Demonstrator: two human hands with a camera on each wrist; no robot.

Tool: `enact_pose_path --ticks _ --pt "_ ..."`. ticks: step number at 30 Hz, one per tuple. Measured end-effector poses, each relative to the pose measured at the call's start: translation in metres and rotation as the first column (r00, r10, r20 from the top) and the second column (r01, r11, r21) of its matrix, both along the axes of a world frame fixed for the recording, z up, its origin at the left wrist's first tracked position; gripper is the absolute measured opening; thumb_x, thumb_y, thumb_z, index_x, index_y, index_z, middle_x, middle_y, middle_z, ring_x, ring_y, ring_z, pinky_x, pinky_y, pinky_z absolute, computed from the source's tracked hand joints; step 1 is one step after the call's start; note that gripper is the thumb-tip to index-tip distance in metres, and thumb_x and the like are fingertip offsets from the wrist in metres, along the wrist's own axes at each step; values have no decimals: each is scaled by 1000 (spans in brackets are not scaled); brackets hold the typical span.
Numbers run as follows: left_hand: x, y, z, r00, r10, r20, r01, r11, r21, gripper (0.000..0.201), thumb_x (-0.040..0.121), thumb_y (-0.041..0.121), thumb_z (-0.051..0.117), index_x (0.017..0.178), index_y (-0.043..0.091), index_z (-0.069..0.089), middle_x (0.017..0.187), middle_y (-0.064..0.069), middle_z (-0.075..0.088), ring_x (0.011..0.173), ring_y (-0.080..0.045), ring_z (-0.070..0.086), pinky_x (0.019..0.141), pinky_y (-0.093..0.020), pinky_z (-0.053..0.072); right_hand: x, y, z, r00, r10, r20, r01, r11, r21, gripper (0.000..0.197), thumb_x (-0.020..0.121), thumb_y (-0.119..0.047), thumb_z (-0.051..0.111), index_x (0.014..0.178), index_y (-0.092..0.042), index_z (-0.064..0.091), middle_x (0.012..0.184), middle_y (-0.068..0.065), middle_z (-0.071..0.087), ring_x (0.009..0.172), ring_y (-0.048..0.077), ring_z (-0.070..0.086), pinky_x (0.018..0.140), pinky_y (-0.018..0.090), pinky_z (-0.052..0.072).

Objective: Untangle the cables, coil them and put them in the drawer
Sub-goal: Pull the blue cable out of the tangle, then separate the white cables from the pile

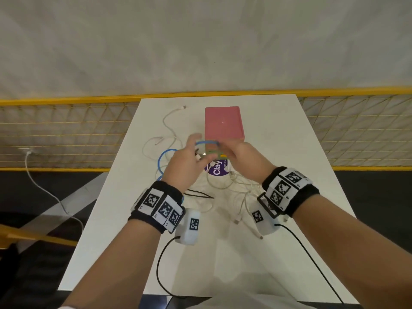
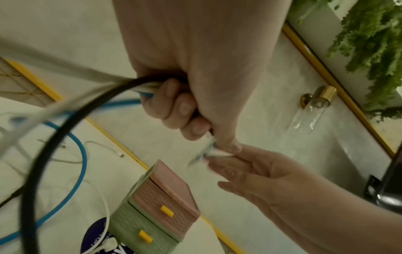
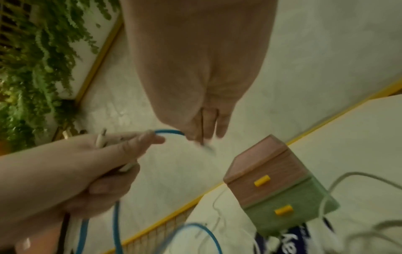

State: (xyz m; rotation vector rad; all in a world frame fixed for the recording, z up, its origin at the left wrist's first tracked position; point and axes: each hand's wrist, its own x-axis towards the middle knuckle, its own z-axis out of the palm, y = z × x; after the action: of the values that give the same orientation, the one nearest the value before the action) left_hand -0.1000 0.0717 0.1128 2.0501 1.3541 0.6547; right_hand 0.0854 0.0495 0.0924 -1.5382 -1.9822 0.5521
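blue cable [image 1: 160, 160] loops down at left – left hand [image 1: 185, 162] clenched round it plus black lead [image 2: 29, 214] and white leads [image 2: 65, 67]; its end runs rightward to right hand [image 1: 239, 152], which pinches the tip – drawer box [image 3: 274, 187] just beyond, both drawers closed.

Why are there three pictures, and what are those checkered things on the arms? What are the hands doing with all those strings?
There is no robot here, just a person's two hands. The big picture comes from a camera worn on the head, looking down. The other two come from little cameras on each wrist, held on by the checkered bands. On the white table lie tangled white cables and a small drawer box. The box is pink on top and green below, and both drawers are closed. The left hand grips the blue cable, a black cable and some white ones together. The right hand pinches the blue cable's end.
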Motion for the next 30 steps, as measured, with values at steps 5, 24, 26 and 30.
enact_pose_path --ticks 5,24,26,30 --pt "-12 6 -1 985 93 146 -97 995 22 63 84 40 72 138 32 40 69 -5 49 63 -21 50 64 -34 47 13 28 -7 990 -107 93 116 988 -102 72 87 4 44 148 -25 21 149 10 40 126 24 50 101 33 44" --pt "11 6 -26 902 270 337 -231 961 -150 7 85 16 70 86 13 63 79 12 61 76 -1 55 65 -5 40 4 -9 -54 910 -310 276 378 894 -240 26 99 -25 34 103 -7 53 81 8 60 82 32 60 67 35 42" --pt "14 7 -24 853 323 409 -260 944 -204 5 87 20 69 85 17 65 78 12 61 75 -3 56 72 -14 42 -4 -16 -45 957 -289 2 282 931 -232 22 100 -25 35 103 -8 49 65 5 53 63 27 55 60 40 43" --pt "23 3 -16 719 393 574 -215 910 -354 16 91 32 66 90 16 68 75 4 63 51 -5 48 57 -22 41 -24 -41 -23 939 -169 -301 116 976 -186 15 102 -26 33 96 -15 42 59 3 53 49 17 48 56 40 47"
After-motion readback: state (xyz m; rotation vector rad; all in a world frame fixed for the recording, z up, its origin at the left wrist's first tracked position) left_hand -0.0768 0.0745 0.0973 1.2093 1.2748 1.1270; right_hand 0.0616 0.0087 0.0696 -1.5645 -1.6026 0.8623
